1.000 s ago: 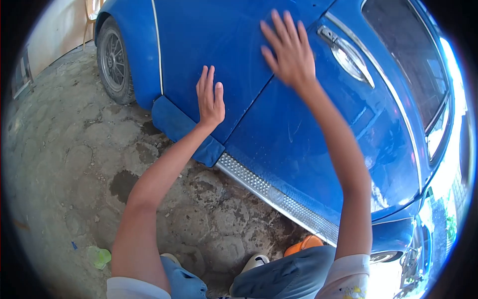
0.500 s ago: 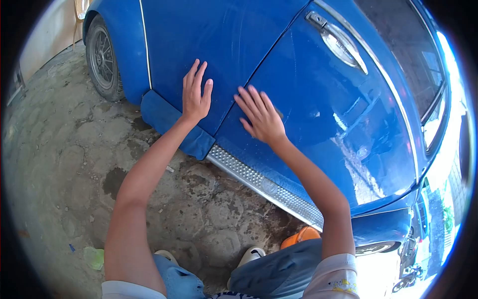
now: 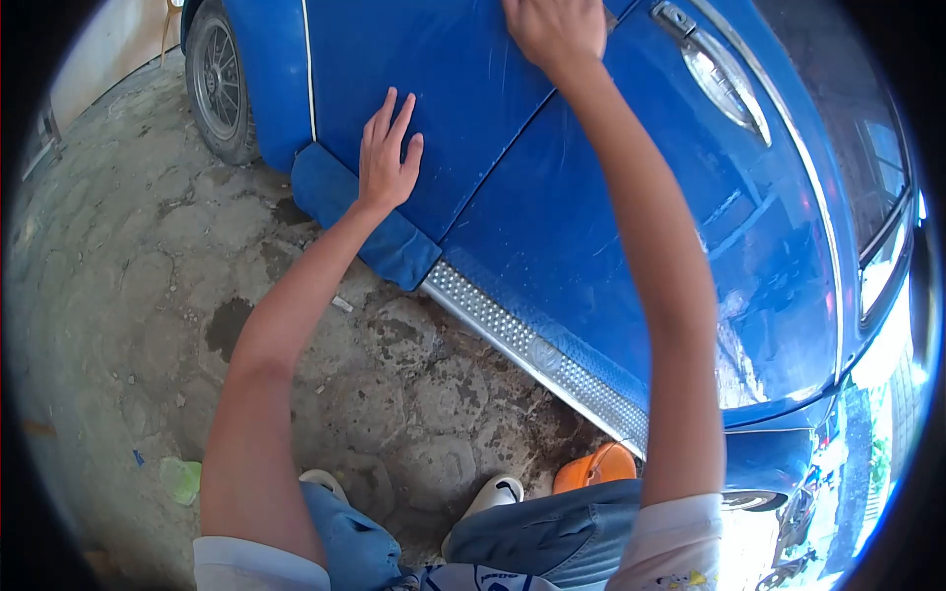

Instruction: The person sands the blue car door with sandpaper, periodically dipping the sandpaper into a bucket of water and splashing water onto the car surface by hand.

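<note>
Left hand (image 3: 388,163), fingers apart, beside a blue car (image 3: 581,266); right hand (image 3: 560,32) higher, fingers mostly cropped, their spread unclear.

Your sleeves (image 3: 258,561): short, white, yellow print (image 3: 696,578) on the right
Your shirtfront (image 3: 463,581): white, blue print
Your trousers (image 3: 542,532): blue
Your shoes (image 3: 487,498): off-white

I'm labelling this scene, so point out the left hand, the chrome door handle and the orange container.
Left hand (image 3: 388,167): head view, on the back of the hand.
Chrome door handle (image 3: 721,82): head view, middle of the grip.
Orange container (image 3: 589,470): head view, on its outer side.
</note>
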Tool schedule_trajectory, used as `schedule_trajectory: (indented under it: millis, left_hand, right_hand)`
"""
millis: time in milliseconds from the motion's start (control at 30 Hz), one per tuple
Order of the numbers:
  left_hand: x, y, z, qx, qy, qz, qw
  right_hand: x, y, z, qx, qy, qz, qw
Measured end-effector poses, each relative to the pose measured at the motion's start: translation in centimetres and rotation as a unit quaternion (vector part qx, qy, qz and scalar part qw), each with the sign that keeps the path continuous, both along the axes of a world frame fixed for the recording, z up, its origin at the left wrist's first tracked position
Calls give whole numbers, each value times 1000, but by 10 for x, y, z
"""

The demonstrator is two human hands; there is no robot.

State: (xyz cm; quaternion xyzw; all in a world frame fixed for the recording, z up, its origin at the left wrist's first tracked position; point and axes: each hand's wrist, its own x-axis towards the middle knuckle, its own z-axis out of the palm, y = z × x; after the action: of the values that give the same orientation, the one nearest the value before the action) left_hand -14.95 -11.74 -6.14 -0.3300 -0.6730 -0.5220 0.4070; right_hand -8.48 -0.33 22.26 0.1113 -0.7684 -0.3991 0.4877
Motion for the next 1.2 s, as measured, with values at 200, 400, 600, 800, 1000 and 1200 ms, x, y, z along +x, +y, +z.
schedule_trajectory:
  millis: [200, 400, 600, 800, 1000, 1200]
  left_hand:
    - [-7, -19, -13, -120, -18, 64, 990]
    - [-6, -59, -33, -265, -52, 62, 961]
    - [-16, -83, -49, -303, -62, 50, 950]
    - [-29, -54, -67, -174, -75, 54, 980]
    - [-14, -14, -24, 5, -10, 65, 998]
    - [13, 13, 29, 55, 34, 3, 998]
  right_hand:
    - [-7, -28, -120, -42, 19, -112, 993]
    - [118, 35, -289, 242, -277, -204, 907]
    - [205, 111, -212, 158, -272, -204, 927]
    - [166, 65, -51, 36, -98, -182, 978]
    - [106, 32, -136, 11, -65, -184, 981]
    - [186, 82, -199, 124, -279, -207, 930]
